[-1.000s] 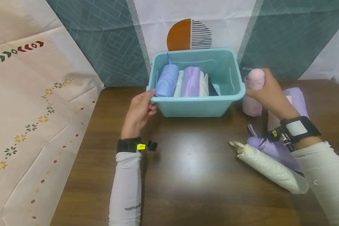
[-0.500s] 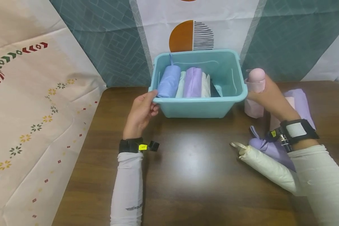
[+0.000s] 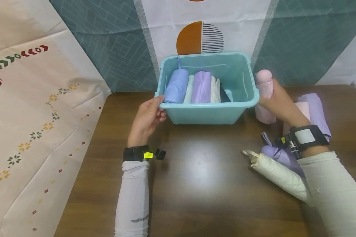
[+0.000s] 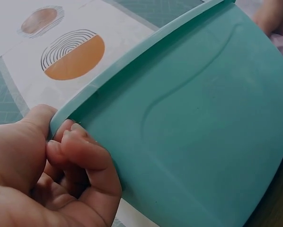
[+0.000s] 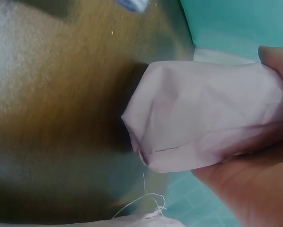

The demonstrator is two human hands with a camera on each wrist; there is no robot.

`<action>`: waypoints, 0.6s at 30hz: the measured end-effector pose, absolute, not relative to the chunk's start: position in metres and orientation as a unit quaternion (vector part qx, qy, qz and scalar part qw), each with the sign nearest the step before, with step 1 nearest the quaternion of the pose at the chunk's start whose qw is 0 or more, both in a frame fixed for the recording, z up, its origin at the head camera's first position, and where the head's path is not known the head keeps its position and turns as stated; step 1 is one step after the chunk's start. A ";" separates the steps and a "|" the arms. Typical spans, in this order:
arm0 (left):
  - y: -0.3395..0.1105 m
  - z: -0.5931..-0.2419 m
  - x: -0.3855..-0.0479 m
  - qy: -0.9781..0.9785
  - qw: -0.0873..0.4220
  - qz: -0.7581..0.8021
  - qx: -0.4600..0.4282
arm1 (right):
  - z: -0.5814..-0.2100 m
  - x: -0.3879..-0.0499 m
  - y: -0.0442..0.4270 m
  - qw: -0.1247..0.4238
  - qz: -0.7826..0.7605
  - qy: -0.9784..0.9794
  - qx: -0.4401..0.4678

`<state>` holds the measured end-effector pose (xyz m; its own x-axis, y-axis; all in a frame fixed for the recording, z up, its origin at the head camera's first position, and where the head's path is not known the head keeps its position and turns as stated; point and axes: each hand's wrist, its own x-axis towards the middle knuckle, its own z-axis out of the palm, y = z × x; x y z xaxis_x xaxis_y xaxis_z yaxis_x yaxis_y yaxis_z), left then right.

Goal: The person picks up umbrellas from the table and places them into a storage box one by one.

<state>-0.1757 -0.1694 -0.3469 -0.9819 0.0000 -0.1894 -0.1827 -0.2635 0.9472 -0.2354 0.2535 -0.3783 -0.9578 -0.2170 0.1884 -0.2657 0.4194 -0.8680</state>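
Note:
My left hand (image 3: 146, 118) pinches the front left corner of the rim of a turquoise plastic tub (image 3: 203, 115). The left wrist view shows the thumb over the rim and the fingers curled under it. Inside the tub lie a blue folded umbrella (image 3: 177, 86), a purple cloth bundle (image 3: 201, 87), pale bundles (image 3: 215, 90) and a dark piece (image 3: 223, 95). Right of the tub, my right hand (image 3: 276, 98) grips a pink folded umbrella (image 3: 265, 113) in its sleeve, rounded end up. In the right wrist view the umbrella's lower end (image 5: 193, 109) hangs close to the table, contact unclear.
On the brown table (image 3: 195, 197) at the right lie a cream folded umbrella (image 3: 280, 176), a purple umbrella (image 3: 286, 161) partly under my right arm, a pink bundle (image 3: 302, 110) and another purple one (image 3: 314, 112). A patterned cloth (image 3: 302, 42) hangs behind the tub.
My right hand has shifted slightly left with the pink umbrella, whose upper end now leans closer to the tub. The left hand keeps its hold on the rim.

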 end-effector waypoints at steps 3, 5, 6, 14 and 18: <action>-0.167 -0.347 -0.176 0.603 0.054 0.792 -0.078 | -0.376 -0.234 0.254 0.028 0.519 -0.843 0.137; -0.167 -0.347 -0.176 0.600 0.051 0.795 -0.077 | -0.374 -0.233 0.253 0.032 0.515 -0.846 0.133; -0.167 -0.347 -0.176 0.600 0.050 0.795 -0.075 | -0.373 -0.233 0.252 0.035 0.510 -0.849 0.131; -0.166 -0.349 -0.174 0.606 0.046 0.791 -0.071 | -0.381 -0.235 0.254 0.046 0.492 -0.865 0.087; -0.166 -0.348 -0.175 0.616 0.044 0.783 -0.071 | -0.385 -0.237 0.258 0.055 0.482 -0.873 0.059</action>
<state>-0.1752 -0.1658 -0.3479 -0.9859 -0.0187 -0.1663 -0.1572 -0.2374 0.9586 -0.2374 0.2575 -0.3853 -0.9871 -0.0491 0.1525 -0.1552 0.5288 -0.8344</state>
